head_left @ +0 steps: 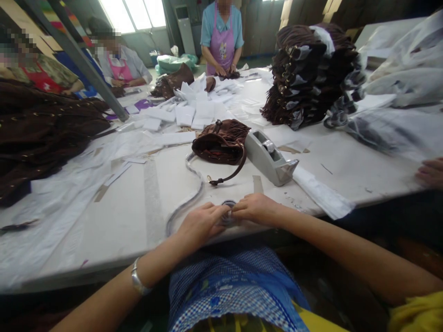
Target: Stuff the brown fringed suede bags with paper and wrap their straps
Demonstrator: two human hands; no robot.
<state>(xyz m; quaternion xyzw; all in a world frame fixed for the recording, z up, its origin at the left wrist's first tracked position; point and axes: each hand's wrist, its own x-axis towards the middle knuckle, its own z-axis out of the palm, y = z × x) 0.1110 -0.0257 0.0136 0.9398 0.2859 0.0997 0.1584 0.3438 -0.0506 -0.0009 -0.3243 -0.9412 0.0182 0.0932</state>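
At the table's near edge both hands meet on a small roll of plastic-wrapped strap [227, 216]. My left hand [202, 220] is closed on its left side, fingers pinched. My right hand [255, 208] pinches it from the right. The wrapped strap [198, 186] runs in a curve up to a dark brown fringed handbag [219, 143], which lies beyond my hands with its opening facing me. A brown leather strap end with a gold clasp [216, 182] lies in front of the bag. Right of it stands a grey tape dispenser [265, 157].
Stacked brown fringed bags [308, 78] stand at the back right, near clear plastic bags [404, 83]. More brown bags [44, 129] are heaped left. White paper pieces [197, 108] cover the table's middle. Several co-workers sit or stand around; another person's hand [431, 173] rests at the right edge.
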